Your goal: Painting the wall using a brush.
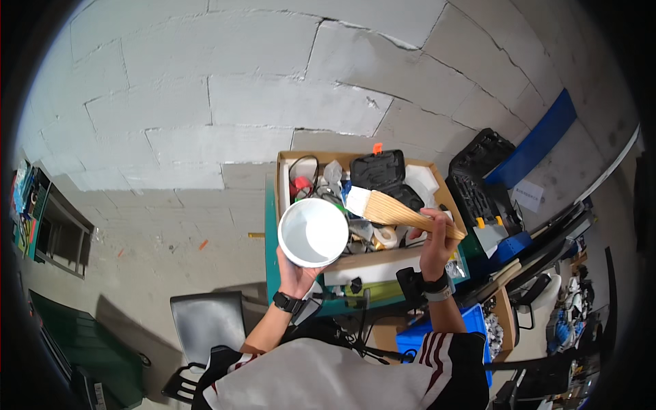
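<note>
My left hand (pixel 294 276) is closed round the lower side of a white bucket (pixel 313 234). Its open mouth faces me, and white shows inside. In my right hand (pixel 434 249) is a wide paintbrush (pixel 391 208), gripped near the end of its ribbed wooden handle. The white bristles point left, beside the bucket's upper right rim and apart from it. Both hands are over a cardboard box (pixel 424 162) of mixed tools. Beyond stands a block wall (pixel 253 102), white over much of its left and middle and greyer lower down and to the right.
The box rests on a green table (pixel 272 287). An open black tool case (pixel 471 181) and a blue panel (pixel 536 140) are at the right. A black chair (pixel 207 320) stands left of the table, a blue crate (pixel 471 321) below right. A metal shelf (pixel 65 236) is far left.
</note>
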`<state>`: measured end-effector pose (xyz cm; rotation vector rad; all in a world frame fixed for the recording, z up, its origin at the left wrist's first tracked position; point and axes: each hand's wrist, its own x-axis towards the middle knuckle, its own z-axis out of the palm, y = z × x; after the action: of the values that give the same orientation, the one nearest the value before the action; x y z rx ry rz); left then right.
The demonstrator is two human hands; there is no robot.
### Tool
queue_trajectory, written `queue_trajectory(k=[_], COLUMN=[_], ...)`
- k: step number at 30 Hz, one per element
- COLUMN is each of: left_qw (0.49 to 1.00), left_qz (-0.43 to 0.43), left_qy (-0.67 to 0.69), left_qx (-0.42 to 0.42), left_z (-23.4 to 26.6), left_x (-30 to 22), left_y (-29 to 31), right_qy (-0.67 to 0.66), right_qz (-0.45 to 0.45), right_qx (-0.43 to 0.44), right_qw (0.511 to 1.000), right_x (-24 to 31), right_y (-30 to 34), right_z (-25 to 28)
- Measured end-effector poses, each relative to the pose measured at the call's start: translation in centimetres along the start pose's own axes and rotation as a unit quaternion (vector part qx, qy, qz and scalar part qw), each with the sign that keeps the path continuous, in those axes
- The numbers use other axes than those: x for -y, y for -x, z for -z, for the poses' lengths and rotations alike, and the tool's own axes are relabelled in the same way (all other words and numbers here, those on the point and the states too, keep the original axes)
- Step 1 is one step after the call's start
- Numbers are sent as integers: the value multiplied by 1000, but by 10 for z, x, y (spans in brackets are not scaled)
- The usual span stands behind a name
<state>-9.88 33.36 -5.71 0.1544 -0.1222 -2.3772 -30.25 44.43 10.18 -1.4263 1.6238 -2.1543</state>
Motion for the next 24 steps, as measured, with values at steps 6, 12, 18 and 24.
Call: queue_trajectory(k=[6, 12, 18, 24], left_qw=[999, 999, 996, 995], left_qz=[19, -11, -27, -31], left_qy=[-25, -35, -83, -79], left_qx=[8, 1, -26, -46], left_z=[-5, -20, -21, -19], left_x=[-18, -39, -45, -50], left_y=[37, 62, 68, 85], right_qy=[32, 189, 241, 165], right_qz=[-29, 114, 187, 96], right_qx=[115, 221, 307, 340], right_qw=[992, 950, 901, 921], right_x=[53, 64, 77, 72], right_y=[42, 48, 32, 37], right_z=[-31, -54, -78, -112])
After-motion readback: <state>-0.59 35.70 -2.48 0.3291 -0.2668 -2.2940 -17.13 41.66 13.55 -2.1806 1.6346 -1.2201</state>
